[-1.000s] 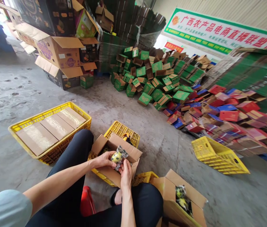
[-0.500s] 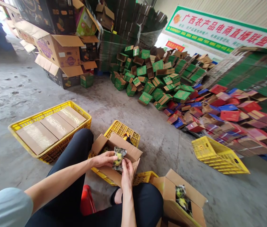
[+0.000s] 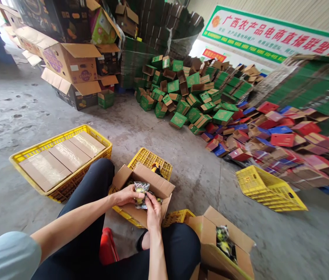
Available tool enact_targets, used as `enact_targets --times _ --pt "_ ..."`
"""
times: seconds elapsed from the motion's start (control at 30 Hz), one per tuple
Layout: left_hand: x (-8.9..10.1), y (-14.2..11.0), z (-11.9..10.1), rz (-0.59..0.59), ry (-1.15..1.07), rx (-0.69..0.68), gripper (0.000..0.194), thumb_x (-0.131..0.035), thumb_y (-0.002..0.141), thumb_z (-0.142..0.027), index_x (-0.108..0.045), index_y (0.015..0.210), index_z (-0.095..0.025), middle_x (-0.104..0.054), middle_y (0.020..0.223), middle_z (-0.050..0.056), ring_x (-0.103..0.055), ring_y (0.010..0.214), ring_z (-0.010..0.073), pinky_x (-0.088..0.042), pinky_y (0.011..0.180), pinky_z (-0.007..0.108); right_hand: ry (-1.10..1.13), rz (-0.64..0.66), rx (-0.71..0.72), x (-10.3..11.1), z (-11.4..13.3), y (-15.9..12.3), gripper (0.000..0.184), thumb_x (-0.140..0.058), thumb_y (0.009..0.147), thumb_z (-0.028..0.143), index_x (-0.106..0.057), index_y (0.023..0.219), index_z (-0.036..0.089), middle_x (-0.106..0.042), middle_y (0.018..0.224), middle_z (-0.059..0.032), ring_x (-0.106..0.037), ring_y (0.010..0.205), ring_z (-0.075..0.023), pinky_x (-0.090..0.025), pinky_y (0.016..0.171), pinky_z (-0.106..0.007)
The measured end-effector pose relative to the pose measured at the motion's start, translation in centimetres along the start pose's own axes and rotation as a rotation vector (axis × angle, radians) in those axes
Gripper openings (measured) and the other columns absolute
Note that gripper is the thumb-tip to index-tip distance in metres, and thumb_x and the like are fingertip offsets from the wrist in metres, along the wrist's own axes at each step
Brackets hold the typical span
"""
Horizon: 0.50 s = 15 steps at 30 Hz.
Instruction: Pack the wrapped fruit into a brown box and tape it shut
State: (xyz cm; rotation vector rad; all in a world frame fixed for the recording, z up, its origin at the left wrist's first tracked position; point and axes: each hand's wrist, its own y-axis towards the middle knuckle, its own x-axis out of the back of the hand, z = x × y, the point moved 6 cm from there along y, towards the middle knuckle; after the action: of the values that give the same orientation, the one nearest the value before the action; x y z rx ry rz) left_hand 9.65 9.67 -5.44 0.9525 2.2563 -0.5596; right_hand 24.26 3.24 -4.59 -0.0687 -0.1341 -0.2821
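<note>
Between my two hands is a small clear plastic packet (image 3: 141, 189) with yellow-green pieces inside, perhaps fruit. My left hand (image 3: 127, 195) pinches its left side, thumb on the front. On its right lower edge the fingers of my right hand (image 3: 153, 210) are closed. Both hands are over an open cardboard box (image 3: 155, 184), whose flaps are spread and which holds more such packets, partly hidden by my hands. That box rests on an upturned yellow crate (image 3: 145, 157). By my right knee, a second open cardboard box (image 3: 208, 229) contains similar packets (image 3: 224, 243).
At left stands a yellow crate (image 3: 62, 134) with three taped cartons (image 3: 69, 153). A red stool (image 3: 107, 247) is between my legs. Another yellow crate (image 3: 269, 190) lies to the right. Heaps of green boxes (image 3: 178, 120) and red and blue boxes (image 3: 282, 140) lie farther back.
Both hands have moved slightly left with the packet, which now sits more over the left part of the open box. More packets show behind my right hand.
</note>
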Motion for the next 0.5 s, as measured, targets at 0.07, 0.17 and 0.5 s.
enact_targets --times 0.07,0.17,0.5 --pt "-0.1 0.1 -0.4 -0.050 -0.002 -0.012 0.059 -0.102 0.070 -0.041 -0.077 0.115 -0.013 -0.077 0.109 0.013 -0.073 0.091 0.0226 -0.060 0.084 0.033 0.043 -0.046 -0.027 0.0 -0.2 0.1 0.045 -0.075 0.088 0.054 -0.084 0.123 0.027 -0.080 0.131 -0.0079 -0.072 0.124 -0.0309 -0.055 0.112 -0.044" --pt "-0.2 0.1 -0.6 -0.125 0.007 -0.036 0.061 -0.102 0.068 -0.044 -0.076 0.114 -0.013 -0.077 0.108 0.013 -0.073 0.090 0.0226 -0.061 0.082 0.034 0.119 -0.098 -0.073 0.1 0.2 0.1 0.050 -0.078 0.084 0.057 -0.084 0.123 0.025 -0.081 0.130 -0.0093 -0.073 0.122 -0.0324 -0.058 0.108 -0.045" --pt "1.7 0.6 -1.0 -0.326 -0.060 -0.081 0.070 -0.101 0.067 -0.054 -0.069 0.117 -0.016 -0.080 0.111 0.014 -0.079 0.093 0.0256 -0.060 0.079 0.030 0.175 -0.069 -0.209 0.0 -0.3 -0.1 0.054 -0.083 0.078 0.066 -0.082 0.111 0.024 -0.083 0.119 -0.0112 -0.078 0.108 -0.0301 -0.065 0.086 -0.037"
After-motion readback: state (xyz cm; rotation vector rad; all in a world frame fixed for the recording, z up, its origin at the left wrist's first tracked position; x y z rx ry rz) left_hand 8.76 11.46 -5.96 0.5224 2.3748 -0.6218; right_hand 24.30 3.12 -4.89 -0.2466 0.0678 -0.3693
